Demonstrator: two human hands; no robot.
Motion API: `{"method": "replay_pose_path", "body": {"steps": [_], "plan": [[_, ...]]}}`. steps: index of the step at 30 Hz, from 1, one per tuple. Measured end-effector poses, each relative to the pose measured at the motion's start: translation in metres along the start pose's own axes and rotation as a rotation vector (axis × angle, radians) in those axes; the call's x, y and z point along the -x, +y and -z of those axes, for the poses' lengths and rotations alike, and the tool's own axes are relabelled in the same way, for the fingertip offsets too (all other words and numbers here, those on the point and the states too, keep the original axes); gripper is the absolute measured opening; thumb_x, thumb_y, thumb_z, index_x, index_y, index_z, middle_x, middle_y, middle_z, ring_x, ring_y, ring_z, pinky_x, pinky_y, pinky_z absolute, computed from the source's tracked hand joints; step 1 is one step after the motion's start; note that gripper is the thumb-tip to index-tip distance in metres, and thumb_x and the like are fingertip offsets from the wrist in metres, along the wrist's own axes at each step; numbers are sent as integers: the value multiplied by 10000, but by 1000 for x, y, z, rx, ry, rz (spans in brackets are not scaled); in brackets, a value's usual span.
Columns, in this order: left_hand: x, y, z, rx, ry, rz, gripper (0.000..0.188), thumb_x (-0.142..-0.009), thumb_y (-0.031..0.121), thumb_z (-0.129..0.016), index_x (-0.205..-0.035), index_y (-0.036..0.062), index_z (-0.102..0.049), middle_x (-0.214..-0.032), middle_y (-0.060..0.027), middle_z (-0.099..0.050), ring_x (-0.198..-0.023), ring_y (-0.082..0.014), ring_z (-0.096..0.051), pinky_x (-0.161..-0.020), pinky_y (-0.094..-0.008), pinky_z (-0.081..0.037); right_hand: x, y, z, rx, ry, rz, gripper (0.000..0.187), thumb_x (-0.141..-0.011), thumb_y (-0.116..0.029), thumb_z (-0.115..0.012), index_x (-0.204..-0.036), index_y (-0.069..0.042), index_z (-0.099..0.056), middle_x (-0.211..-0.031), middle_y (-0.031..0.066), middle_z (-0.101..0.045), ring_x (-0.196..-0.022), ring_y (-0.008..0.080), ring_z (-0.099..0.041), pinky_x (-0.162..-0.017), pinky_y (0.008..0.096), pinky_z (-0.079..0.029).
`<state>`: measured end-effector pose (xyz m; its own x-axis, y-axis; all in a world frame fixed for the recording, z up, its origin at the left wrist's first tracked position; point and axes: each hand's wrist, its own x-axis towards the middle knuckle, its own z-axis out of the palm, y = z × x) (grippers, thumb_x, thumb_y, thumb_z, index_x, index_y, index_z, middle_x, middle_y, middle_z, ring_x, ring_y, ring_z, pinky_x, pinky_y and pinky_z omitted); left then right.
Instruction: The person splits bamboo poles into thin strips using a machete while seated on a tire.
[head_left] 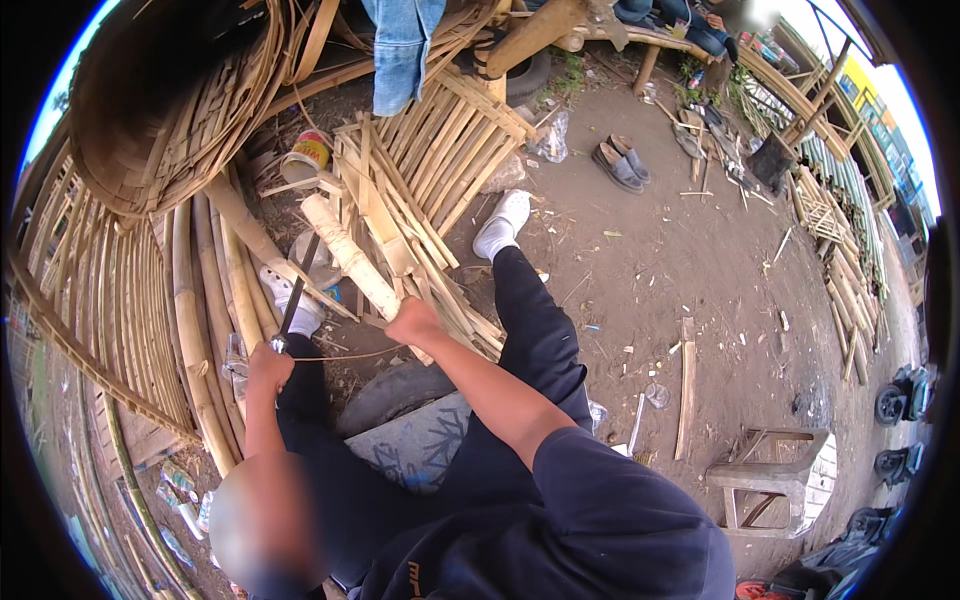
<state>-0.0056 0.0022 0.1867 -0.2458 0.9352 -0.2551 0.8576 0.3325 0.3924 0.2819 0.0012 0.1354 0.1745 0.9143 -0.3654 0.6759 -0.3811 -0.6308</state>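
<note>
A: How many hands do you see at work?
B: Two. The left hand point(270, 368) is left of the middle, and the right hand point(415, 325) is near the middle.
A: What are the fingers doing?
B: The left fingers are curled tight around one knife point(294, 300), down at its handle. The right fingers are wrapped round the low end of one thick, pale stick point(345, 250).
A: Where is that stick?
B: Left of the middle, a bit high up. It leans, with its top end to the left. The knife's tip is right by it, but I can't tell if they touch.
A: Any shoes?
B: Two white shoes point(503, 220) on two feet, one near the top middle and one left of the stick. Two dark slip-ons point(620, 165) sit at the upper right.
A: What else?
B: One red and yellow can point(308, 150) at the upper left, one blue cloth point(400, 60) hanging at the top, and one stool point(822, 480) at the lower right.
</note>
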Motion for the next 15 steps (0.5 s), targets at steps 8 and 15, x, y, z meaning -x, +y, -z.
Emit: {"method": "replay_pose_path", "body": {"steps": [8, 15], "plan": [[-6, -15, -27, 92, 84, 13, 231, -777, 102, -539, -778, -124, -588, -637, -262, -628, -510, -355, -646, -463, -422, -521, 5, -28, 40, 84, 40, 203, 390, -651, -214, -684, -957, 28, -680, -986, 233, -682, -943, 340, -674, -834, 390, -538], [2, -19, -27, 128, 135, -8, 191, -759, 83, -554, -750, -102, -602, -626, -255, -624, -521, -349, -649, -463, -429, -512, 57, -123, 122, -403, 549, 977, 364, -608, -223, -742, -892, -28, -624, -734, 218, -657, -709, 380, -671, -655, 408, -547]]}}
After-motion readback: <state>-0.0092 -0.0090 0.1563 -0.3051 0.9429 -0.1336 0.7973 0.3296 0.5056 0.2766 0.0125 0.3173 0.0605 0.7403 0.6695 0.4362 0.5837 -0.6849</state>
